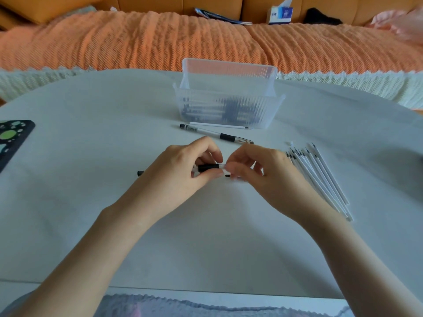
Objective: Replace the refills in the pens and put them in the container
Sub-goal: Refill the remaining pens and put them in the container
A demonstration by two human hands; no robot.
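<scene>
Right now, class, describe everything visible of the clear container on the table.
The container is a clear, ribbed plastic tub, rectangular, open-topped, upright on the white table, near its far edge. What looks like its lid stands at its back. Pens lie inside. A white refill lies along its front wall.

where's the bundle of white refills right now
In the head view the bundle of white refills lies fanned on the table at the right, just beside the right hand that pinches the pen, and nearer the person than the clear container.
</scene>
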